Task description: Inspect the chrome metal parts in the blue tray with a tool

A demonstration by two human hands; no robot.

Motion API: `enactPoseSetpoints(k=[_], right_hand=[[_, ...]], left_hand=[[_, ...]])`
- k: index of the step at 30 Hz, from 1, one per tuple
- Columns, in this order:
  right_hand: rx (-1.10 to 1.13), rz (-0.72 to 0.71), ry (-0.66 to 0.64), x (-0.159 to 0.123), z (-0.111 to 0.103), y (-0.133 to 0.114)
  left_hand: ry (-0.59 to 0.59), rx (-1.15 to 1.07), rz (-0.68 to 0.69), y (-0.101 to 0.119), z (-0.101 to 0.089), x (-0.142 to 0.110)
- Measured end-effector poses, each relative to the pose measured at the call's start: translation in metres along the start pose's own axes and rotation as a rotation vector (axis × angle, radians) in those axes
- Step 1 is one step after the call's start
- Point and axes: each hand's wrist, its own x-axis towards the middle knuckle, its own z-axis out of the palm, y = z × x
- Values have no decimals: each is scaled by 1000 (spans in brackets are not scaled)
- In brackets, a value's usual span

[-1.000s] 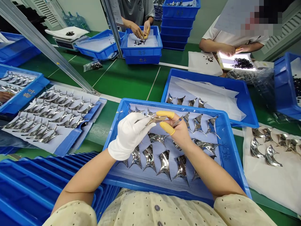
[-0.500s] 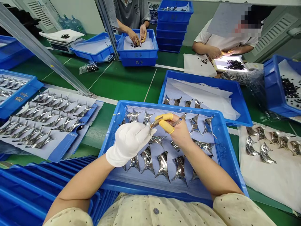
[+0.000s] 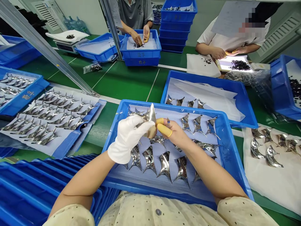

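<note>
My left hand [image 3: 127,138], in a white glove, is closed on a shiny curved metal piece [image 3: 150,114] with its pointed tip upward. Beside it, my right hand [image 3: 172,130] has yellow finger covers on thumb and forefinger, which are pinched at the right edge of that piece. A slim tool with a blue spot [image 3: 168,122] pokes out of the right hand; its rest is hidden by the fingers. Both hands are above a blue tray [image 3: 224,141] lined with paper, where rows of similar pointed metal pieces [image 3: 164,164] lie.
Another blue tray [image 3: 244,94] adjoins behind. More metal pieces lie on a paper-covered board [image 3: 56,110] at left and a white sheet [image 3: 270,179] at right. A metal post [image 3: 70,70] slants across the left. Two co-workers sort small dark parts opposite. Stacked blue trays [image 3: 35,188] stand lower left.
The metal piece in my left hand has been turned, so its point now stands up and its broad surface shows. My right fingers have moved slightly lower. The view has shifted slightly.
</note>
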Motion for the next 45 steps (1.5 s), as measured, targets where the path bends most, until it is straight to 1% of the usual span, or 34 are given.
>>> enactPoseSetpoints(k=[2, 4, 6, 7, 10, 15, 16, 19, 21, 24, 26, 28, 29, 31, 32, 33, 35, 37, 38, 39, 41, 43, 45], right_hand=[[28, 30, -63, 0, 2, 0], [105, 94, -87, -1, 3, 1], [200, 176, -100, -2, 2, 2], [239, 211, -107, -2, 2, 3], [304, 262, -123, -2, 2, 4], [315, 234, -107, -2, 3, 1], [322, 226, -123, -2, 2, -1], [369, 201, -172, -3, -2, -4], [399, 184, -172, -3, -4, -3], [410, 177, -123, -4, 1, 1], [377, 148, -35, -3, 5, 3], [276, 68, 116, -1, 5, 1], [188, 15, 193, -1, 2, -1], [-78, -75, 312, 0, -12, -6], [-256, -92, 336, 0, -20, -9], [-454, -77, 332, -1, -29, -10], [-865, 47, 270, -3, -42, -7], [-1209, 223, 155, -4, -46, 2], [-1333, 293, 100, -3, -43, 8], [-1420, 342, 51, -2, -39, 15], [-1503, 381, -14, 1, -26, 26], [-1511, 384, -35, 5, -14, 34], [-1490, 374, -49, 9, -8, 36]], left_hand=[[-15, -212, -223, -1, 1, 3], [-61, -411, -411, 1, 1, 4], [-89, -545, -533, 4, 2, 5], [-85, -581, -564, 6, 2, 5], [-79, -615, -581, 8, 1, 4], [-232, -596, -541, 2, -1, 7], [-241, -628, -545, -1, -1, 8], [-209, -808, -580, -6, -2, 12], [-217, -942, -626, -7, -1, 14], [-282, -1073, -703, -9, 4, 13], [-298, -1099, -723, -12, 10, 10], [-309, -1078, -733, -17, 15, 8], [-314, -1061, -745, -19, 16, 7], [-284, -1043, -785, -25, 15, 8], [-244, -1050, -803, -27, 13, 9], [-188, -1070, -815, -30, 11, 12], [-79, -1128, -818, -34, 4, 17], [-32, -1184, -809, -37, -1, 23], [-29, -1204, -809, -37, -2, 24], [-31, -1216, -814, -38, -2, 25], [-31, -1223, -827, -39, -1, 25], [-27, -1213, -844, -41, 1, 23], [-18, -1197, -861, -42, 3, 22]])
